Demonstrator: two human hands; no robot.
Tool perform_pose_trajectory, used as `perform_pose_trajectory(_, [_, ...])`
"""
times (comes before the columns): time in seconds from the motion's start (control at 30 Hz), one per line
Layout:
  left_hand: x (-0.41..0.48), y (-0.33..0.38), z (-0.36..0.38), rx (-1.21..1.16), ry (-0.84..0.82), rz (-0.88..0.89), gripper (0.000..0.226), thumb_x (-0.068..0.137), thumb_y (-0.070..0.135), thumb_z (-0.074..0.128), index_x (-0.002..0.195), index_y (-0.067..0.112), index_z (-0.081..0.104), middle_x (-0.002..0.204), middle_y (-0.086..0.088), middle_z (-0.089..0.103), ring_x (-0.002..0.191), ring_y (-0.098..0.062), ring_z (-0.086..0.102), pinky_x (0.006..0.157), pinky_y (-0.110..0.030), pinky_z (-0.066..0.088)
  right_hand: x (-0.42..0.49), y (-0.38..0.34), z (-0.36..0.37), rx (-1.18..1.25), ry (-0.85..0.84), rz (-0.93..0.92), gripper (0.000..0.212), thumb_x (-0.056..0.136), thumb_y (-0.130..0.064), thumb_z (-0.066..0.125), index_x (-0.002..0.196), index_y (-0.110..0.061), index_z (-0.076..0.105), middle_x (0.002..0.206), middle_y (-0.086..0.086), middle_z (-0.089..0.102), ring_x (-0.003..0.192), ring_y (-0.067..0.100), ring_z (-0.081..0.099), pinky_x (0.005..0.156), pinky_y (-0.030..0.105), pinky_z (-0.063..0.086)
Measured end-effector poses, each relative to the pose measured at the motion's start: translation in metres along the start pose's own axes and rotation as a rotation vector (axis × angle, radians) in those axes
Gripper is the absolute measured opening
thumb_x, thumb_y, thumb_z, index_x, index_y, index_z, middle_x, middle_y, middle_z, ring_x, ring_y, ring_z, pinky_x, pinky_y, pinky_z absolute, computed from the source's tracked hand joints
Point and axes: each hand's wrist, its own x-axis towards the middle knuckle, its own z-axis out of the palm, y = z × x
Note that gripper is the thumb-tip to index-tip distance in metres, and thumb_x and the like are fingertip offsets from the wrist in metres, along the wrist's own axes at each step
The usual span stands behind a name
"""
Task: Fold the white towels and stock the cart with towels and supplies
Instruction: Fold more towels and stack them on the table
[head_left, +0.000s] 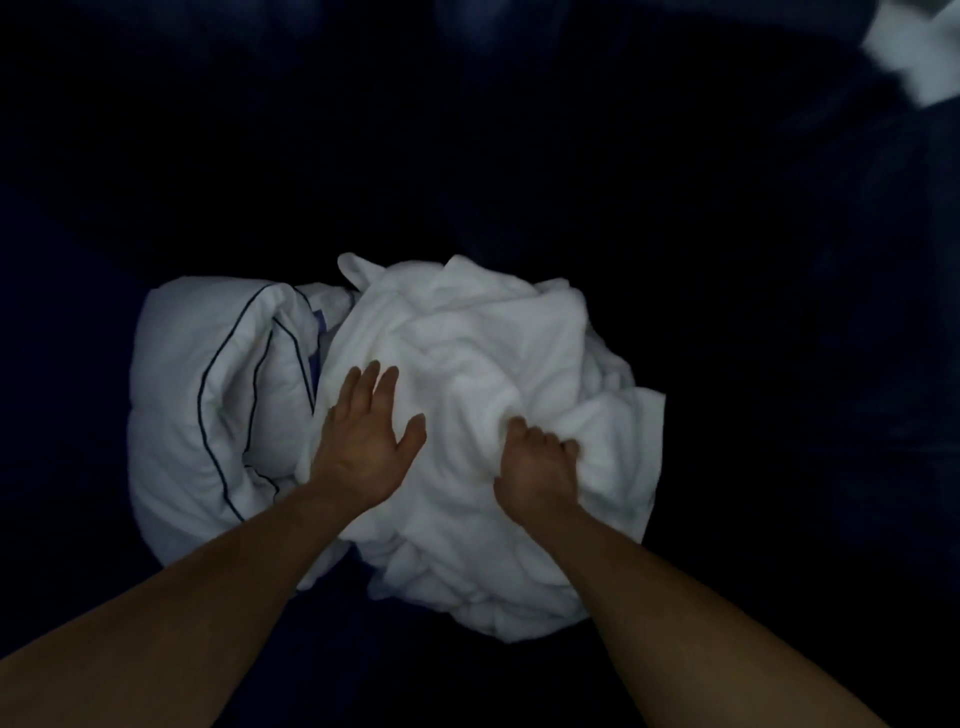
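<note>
The crumpled white towel (467, 353) lies mid-frame on something dark, perhaps a bed (753, 338). Left hand (363, 447) rests flat on it, fingers (375, 387) straight; right hand (535, 462) clutches a fold. Soft and limp: take it by corners.

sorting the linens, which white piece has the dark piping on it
The white piece on the left: thin dark lines run along it. The crumpled towel the right hand grips and the top-right cloth look plain.
</note>
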Motion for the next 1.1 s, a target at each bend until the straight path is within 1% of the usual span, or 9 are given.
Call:
perform_pose_trajectory(0.23, [-0.045, 0.053, -0.051, -0.118, -0.298, 0.134, 0.124, 0.046, 0.105, 0.033, 0.145, 0.042, -0.006, 0.163, 0.006, 0.008, 0.149, -0.012, 0.008, 0.12, -0.026, 0.005, -0.055, 0.03, -0.085, 0.51, -0.204, -0.048, 0.055, 0.082, -0.036, 0.073, 0.129, -0.023, 0.048, 0.115, 0.0, 0.062, 0.1, 0.019, 0.059, 0.08, 0.027, 0.044])
perform_pose_trajectory(0.37, [-0.078, 0.1, -0.083, -0.08, -0.332, 0.195, 0.129, 0.041, 0.096, 0.06, 0.141, 0.056, -0.011, 0.162, 0.012, 0.003, 0.15, -0.013, 0.004, 0.123, -0.036, 0.012, -0.093, 0.055, -0.158, 0.699, -0.196, -0.189, 0.02, 0.078, -0.021, 0.075, 0.084, -0.03, 0.059, 0.088, -0.011, 0.061, 0.088, 0.012, 0.059, 0.066, 0.019, 0.044])
perform_pose_trajectory(0.5, [-0.128, 0.165, -0.112, 0.054, -0.295, 0.236, 0.135, 0.057, 0.065, 0.081, 0.152, 0.048, -0.013, 0.16, 0.023, -0.015, 0.149, -0.009, -0.016, 0.122, -0.047, 0.013, -0.153, 0.084, -0.24, 0.874, -0.063, -0.313, 0.02, 0.067, -0.027, 0.074, 0.077, -0.039, 0.063, 0.075, -0.016, 0.061, 0.075, 0.007, 0.058, 0.067, 0.024, 0.046])
perform_pose_trajectory(0.57, [-0.156, 0.201, -0.122, -0.023, -0.234, 0.219, 0.136, 0.05, 0.07, 0.083, 0.153, 0.045, -0.002, 0.162, 0.02, 0.0, 0.152, -0.013, 0.0, 0.12, -0.046, 0.024, -0.191, 0.098, -0.284, 0.987, -0.007, -0.416, 0.021, 0.06, -0.025, 0.069, 0.075, -0.039, 0.066, 0.073, -0.019, 0.064, 0.072, 0.001, 0.059, 0.066, 0.021, 0.049])
perform_pose_trajectory(0.67, [-0.197, 0.256, -0.138, -0.319, -0.004, 0.202, 0.104, 0.047, 0.058, 0.088, 0.137, 0.035, 0.04, 0.124, 0.012, 0.058, 0.115, -0.01, 0.056, 0.085, -0.021, 0.051, -0.244, 0.119, -0.341, 1.059, 0.088, -0.581, 0.032, 0.073, -0.002, 0.071, 0.08, -0.033, 0.066, 0.079, -0.017, 0.066, 0.076, -0.004, 0.062, 0.067, 0.013, 0.048])
perform_pose_trajectory(0.73, [-0.224, 0.293, -0.154, -0.477, 0.169, 0.207, 0.07, 0.063, 0.035, 0.089, 0.124, 0.029, 0.053, 0.104, 0.012, 0.066, 0.096, -0.008, 0.063, 0.065, -0.011, 0.047, -0.273, 0.136, -0.368, 1.131, 0.169, -0.642, 0.033, 0.08, 0.008, 0.067, 0.088, -0.024, 0.065, 0.084, -0.012, 0.065, 0.074, -0.007, 0.062, 0.069, 0.014, 0.049])
perform_pose_trajectory(0.87, [-0.272, 0.359, -0.187, -0.62, 0.326, 0.25, 0.051, 0.073, 0.023, 0.083, 0.119, 0.03, 0.061, 0.101, 0.008, 0.071, 0.09, -0.01, 0.068, 0.059, -0.015, 0.05, -0.325, 0.172, -0.401, 1.194, 0.277, -0.694, 0.041, 0.082, -0.01, 0.075, 0.114, -0.028, 0.057, 0.106, -0.007, 0.063, 0.092, 0.004, 0.061, 0.084, 0.029, 0.05])
perform_pose_trajectory(0.97, [-0.306, 0.407, -0.213, -0.731, 0.397, 0.298, 0.037, 0.077, 0.017, 0.08, 0.108, 0.03, 0.065, 0.091, 0.006, 0.073, 0.079, -0.013, 0.07, 0.055, -0.021, 0.053, -0.359, 0.207, -0.412, 1.136, 0.353, -0.786, 0.086, 0.07, -0.022, 0.087, 0.135, -0.045, 0.036, 0.135, -0.021, 0.049, 0.118, -0.01, 0.05, 0.087, 0.008, 0.046])
perform_pose_trajectory(1.1, [-0.342, 0.474, -0.246, -0.867, 0.379, 0.448, 0.04, 0.079, 0.013, 0.079, 0.116, 0.02, 0.066, 0.1, 0.001, 0.075, 0.09, -0.018, 0.073, 0.073, -0.036, 0.061, -0.393, 0.258, -0.417, 1.079, 0.365, -0.662, 0.097, 0.067, -0.026, 0.092, 0.141, -0.046, 0.033, 0.131, -0.026, 0.051, 0.115, -0.007, 0.054, 0.093, 0.019, 0.048])
